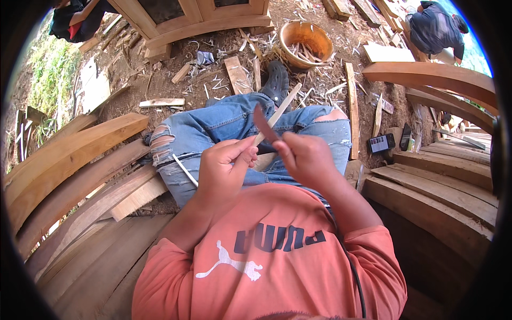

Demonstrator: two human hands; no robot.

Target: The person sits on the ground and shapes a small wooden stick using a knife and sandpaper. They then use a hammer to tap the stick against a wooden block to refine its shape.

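Pale, bare wood stick (286, 103) with a dry, matt surface; dull reddish-brown blade (264, 126), its material unclear. Soft, matt cotton-like shirt (298, 282); faded denim jeans (224, 117), frayed at the rips. Scuffed, plastic-looking bucket (288, 50). Smooth curved timber (80, 149) at left; rougher, unvarnished planks (442, 189) at right.

Skinny pale strip (286, 105), pretty straight, slants up to the right. Dull reddish-brown knife (263, 122) leans the other way, blade crossing it, can't tell if they're actually touching tbh.
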